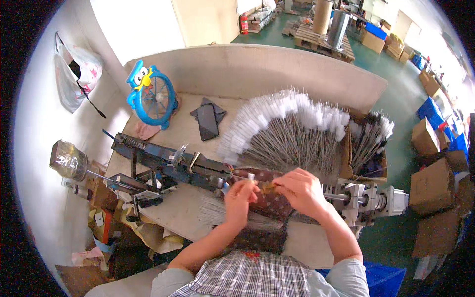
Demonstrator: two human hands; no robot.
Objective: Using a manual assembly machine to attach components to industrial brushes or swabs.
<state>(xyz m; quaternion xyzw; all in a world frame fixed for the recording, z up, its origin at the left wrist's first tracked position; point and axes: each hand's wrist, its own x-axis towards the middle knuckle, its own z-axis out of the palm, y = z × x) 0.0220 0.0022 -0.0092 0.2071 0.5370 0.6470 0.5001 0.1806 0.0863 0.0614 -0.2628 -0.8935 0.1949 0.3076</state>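
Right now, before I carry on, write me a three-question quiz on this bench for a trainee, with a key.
1. Multiple choice: From the wearer's view, where is the blue, round, duck-faced fan relative to the large spread of white-tipped wire brushes?
(a) left
(b) right
(c) on top

2. True or false: A brown, open-topped cardboard box stands to the right of that spread, with more wire brushes in it.

3. Short answer: Which of the wearer's hands is nearer the small white piece?

Key: 1. (a). 2. True. 3. The left hand.
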